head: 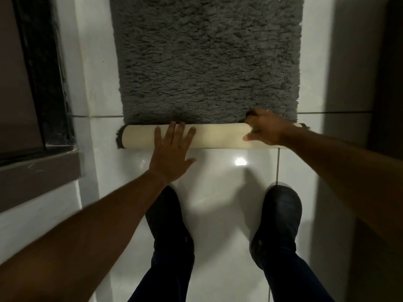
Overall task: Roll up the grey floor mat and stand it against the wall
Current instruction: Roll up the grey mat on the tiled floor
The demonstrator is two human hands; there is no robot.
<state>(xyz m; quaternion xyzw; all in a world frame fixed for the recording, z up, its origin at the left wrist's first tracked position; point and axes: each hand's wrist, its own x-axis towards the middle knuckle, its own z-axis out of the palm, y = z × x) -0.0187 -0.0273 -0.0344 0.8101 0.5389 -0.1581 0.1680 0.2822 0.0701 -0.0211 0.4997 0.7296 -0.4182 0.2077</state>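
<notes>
The grey shaggy floor mat (207,62) lies flat on the white tile floor and stretches away from me. Its near end is rolled into a narrow tube (218,136) with the cream backing facing out. My left hand (171,153) rests flat on the roll's left half, fingers spread and palm down. My right hand (265,127) curls over the roll's right end, fingers over the top and thumb on the near side. A ring shows on one finger of the right hand.
White glossy floor tiles (218,182) reflect a lamp. A dark door frame (43,83) and a grey-brown step (39,175) stand at the left. A white wall (340,62) rises at the right, with a dark edge beyond. My legs and dark shoes (277,223) stand below the roll.
</notes>
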